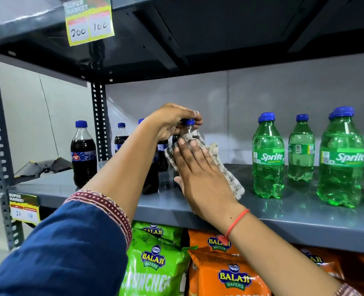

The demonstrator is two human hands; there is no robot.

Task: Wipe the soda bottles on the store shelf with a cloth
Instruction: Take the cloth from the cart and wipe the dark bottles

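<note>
My left hand [172, 122] grips the blue-capped top of a dark cola bottle [188, 124] standing on the grey shelf [283, 212]. My right hand [200, 178] presses a checked cloth [225, 167] flat against that bottle's side, hiding most of its body. More cola bottles stand to the left: one near the shelf's front [83, 154], one further back [120, 137], and others partly hidden behind my left forearm. Green Sprite bottles stand to the right [268, 159], [301, 150], [342, 161].
A perforated upright post [100, 120] stands behind the cola bottles. A price tag [89, 20] hangs from the upper shelf. Green and orange wafer bags [155, 263] fill the shelf below. A black folded item [44, 165] lies at the far left.
</note>
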